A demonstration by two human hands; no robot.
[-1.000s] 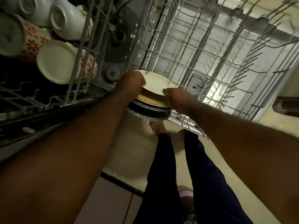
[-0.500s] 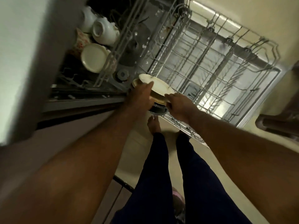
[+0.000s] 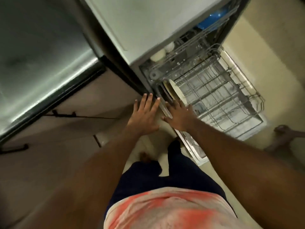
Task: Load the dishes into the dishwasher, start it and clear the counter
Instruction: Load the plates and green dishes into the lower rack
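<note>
Plates [image 3: 177, 92] stand on edge in the rack's [image 3: 256, 98] near corner. L hand [image 3: 143, 116] & R hand [image 3: 179, 115] are just beside that corner, fingers [image 3: 147, 103] spread wide, holding nothing.

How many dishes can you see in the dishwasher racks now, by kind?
Plates, upright in the lower rack: 3 (cream plate, yellowish plate, dark plate; blur may hide more)
White cups in the upper rack: 2
Blue item in the upper rack: 1
Total: 6
</note>
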